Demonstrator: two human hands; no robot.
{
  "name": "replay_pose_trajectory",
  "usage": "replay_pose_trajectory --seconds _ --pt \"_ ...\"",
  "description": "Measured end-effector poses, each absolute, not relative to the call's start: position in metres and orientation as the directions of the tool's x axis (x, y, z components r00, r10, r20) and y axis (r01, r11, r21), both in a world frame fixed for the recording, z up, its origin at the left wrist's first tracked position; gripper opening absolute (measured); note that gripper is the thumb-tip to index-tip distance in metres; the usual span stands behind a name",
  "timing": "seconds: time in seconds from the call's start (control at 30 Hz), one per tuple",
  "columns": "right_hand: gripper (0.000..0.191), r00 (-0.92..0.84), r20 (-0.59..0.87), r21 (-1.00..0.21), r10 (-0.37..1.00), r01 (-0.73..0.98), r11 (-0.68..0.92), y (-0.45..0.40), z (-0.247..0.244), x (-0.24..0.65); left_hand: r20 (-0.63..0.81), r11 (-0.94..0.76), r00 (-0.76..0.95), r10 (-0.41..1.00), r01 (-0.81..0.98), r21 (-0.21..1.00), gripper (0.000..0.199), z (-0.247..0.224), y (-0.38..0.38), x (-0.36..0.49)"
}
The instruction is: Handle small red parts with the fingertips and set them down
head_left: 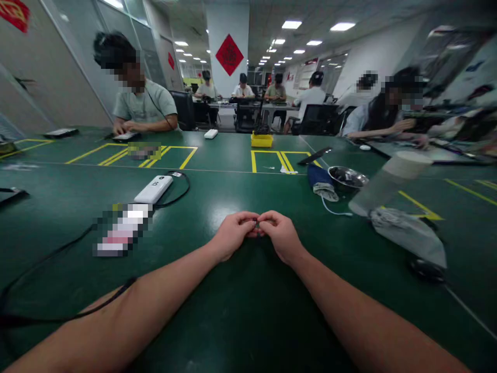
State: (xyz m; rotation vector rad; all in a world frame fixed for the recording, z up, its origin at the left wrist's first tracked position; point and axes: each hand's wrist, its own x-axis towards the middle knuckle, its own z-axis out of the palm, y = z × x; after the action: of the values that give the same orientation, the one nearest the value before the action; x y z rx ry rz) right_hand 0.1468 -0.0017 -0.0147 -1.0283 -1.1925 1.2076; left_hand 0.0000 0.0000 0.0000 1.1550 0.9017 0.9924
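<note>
Above the green table (pixel 217 186), my left hand (pixel 235 233) and my right hand (pixel 279 233) meet at the fingertips in the middle of the view. The fingers of both hands are bent and pinched together. Between them shows a tiny dark thing (pixel 255 223), too small to make out. It touches the fingertips of my left hand, and the fingers of my right hand press close beside it. Whatever else the fingers hold is hidden.
A white power bank (pixel 154 189) with a black cable and a blurred phone (pixel 124 230) lie left. At right are a metal bowl (pixel 347 177), a blue pouch (pixel 323 182), a translucent cup (pixel 388 181), a grey bag (pixel 407 235) and a mouse (pixel 427 270). People sit beyond.
</note>
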Motion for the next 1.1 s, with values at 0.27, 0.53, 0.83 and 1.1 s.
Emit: replay_pose_trajectory --seconds 0.27,0.53,0.83,1.1 --pt "0.013 -0.033 0.044 -0.963 0.998 -0.268 0.034 0.001 -0.014 0.147 -0.077 0.131 0.295 0.952 -0.165 0.978 0.028 0.002 -0.002 0.000" --pt "0.010 -0.017 0.055 -0.961 0.998 -0.272 0.048 -0.008 -0.010 0.147 -0.027 0.058 0.216 0.976 -0.136 0.989 0.021 0.000 -0.004 -0.001" --pt "0.011 0.013 0.060 -0.971 0.998 -0.230 0.062 -0.013 -0.011 0.145 0.010 0.013 0.224 0.974 -0.102 0.995 0.021 -0.002 -0.008 -0.003" --pt "0.010 0.054 0.069 -0.980 0.996 -0.181 0.078 -0.020 -0.010 0.144 0.066 -0.055 0.229 0.971 -0.057 0.997 0.020 -0.003 -0.008 -0.003"
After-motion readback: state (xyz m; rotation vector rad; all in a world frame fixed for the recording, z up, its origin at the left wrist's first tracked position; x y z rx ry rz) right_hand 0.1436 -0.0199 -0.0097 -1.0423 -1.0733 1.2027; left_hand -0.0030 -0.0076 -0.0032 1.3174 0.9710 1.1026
